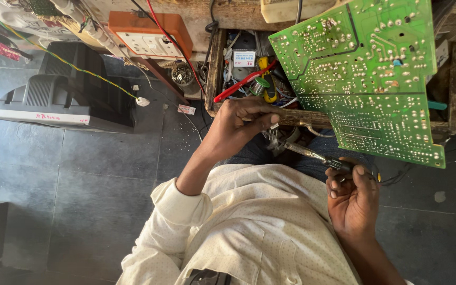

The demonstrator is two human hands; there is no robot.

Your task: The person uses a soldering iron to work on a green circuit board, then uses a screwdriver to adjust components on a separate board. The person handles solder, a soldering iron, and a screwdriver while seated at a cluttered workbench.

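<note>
Above the lap, the green circuit board (365,74) leans solder-side up against the wooden toolbox (215,68). The right hand (352,203) grips a soldering iron (312,154); left hand (244,124) fingers pinch solder wire, feeding the tip.

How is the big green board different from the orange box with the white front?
The green circuit board is flat and thin, dotted with shiny solder spots; the orange box is chunky, with a white socket panel. The board is tilted, leaning on the wooden tray; the box sits further back to the left. The board is much bigger in view. Both are electrical parts, and neither hand touches them.
</note>
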